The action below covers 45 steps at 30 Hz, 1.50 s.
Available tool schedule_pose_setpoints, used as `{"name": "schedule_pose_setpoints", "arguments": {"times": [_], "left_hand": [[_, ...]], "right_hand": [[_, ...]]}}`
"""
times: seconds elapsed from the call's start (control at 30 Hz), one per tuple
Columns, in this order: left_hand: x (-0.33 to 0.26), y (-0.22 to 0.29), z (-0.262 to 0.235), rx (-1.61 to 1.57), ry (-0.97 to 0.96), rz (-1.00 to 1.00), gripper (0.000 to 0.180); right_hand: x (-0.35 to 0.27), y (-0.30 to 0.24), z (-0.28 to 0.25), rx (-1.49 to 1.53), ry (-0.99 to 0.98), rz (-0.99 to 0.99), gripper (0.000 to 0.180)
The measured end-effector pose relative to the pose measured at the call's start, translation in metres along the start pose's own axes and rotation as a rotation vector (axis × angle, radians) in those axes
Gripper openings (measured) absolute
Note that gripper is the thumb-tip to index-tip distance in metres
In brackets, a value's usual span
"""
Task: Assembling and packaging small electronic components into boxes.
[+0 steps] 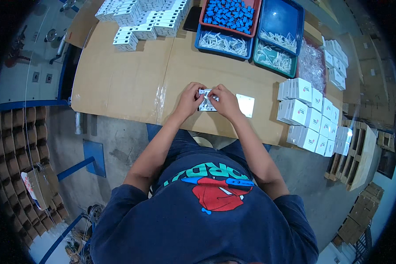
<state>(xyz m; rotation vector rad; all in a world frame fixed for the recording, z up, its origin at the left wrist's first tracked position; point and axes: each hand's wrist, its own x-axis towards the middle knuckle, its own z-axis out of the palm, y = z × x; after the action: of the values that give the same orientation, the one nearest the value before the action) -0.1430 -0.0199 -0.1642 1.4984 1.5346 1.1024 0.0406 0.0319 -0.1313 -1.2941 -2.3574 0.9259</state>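
Close together, the person's left hand [190, 97] and right hand [225, 102] meet at a small white-and-silver rectangular piece with a detailed upper side [205, 107], over the near middle of a tabletop covered in brown cardboard [127, 81]. The left hand is clamped on the piece's left edge; the right hand's fingertips bend in over its face from the right, and whether they pinch a smaller part cannot be told. The piece lies directly between the two hands, but its right end is covered, so its long axis is uncertain.

Just beside the right hand, to its right, lies a flat, squarish white plate [245, 105], slightly turned; the left hand is the farther one from it. Well beyond the hands, on the far right side, stand a red plastic tray of small blue parts [202, 18], a blue plastic tray of slender white parts [198, 45] and a green plastic tray of similar white parts [273, 68], all nearer the right hand. Stacked white square boxes [302, 112] stand at right, and more white block-shaped units [150, 31] at far left.
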Motion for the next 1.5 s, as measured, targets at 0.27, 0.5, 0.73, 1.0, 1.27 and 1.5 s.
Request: {"name": "schedule_pose_setpoints", "arguments": {"times": [0.27,0.5,0.73,1.0,1.27,1.5], "left_hand": [[-0.009,0.008,-0.004,-0.027,0.029,0.055,0.034],[-0.029,0.01,-0.004,0.141,0.108,0.185,0.041],[-0.037,0.023,-0.002,0.407,0.057,0.287,0.035],[-0.036,0.022,0.001,0.415,-0.012,0.346,0.03],[-0.035,0.018,0.0,0.392,-0.046,0.374,0.027],[-0.034,0.014,-0.001,0.408,-0.033,0.447,0.027]], "right_hand": [[-0.006,0.01,0.007,0.218,0.066,0.045,0.01],[-0.034,0.024,-0.011,0.33,0.228,0.111,0.013],[-0.053,0.009,-0.009,0.245,0.172,0.131,0.018],[-0.05,0.007,-0.002,0.042,0.207,0.097,0.023],[-0.045,0.003,-0.001,-0.014,0.19,0.129,0.025],[-0.042,0.0,0.002,-0.056,0.214,0.123,0.019]]}}
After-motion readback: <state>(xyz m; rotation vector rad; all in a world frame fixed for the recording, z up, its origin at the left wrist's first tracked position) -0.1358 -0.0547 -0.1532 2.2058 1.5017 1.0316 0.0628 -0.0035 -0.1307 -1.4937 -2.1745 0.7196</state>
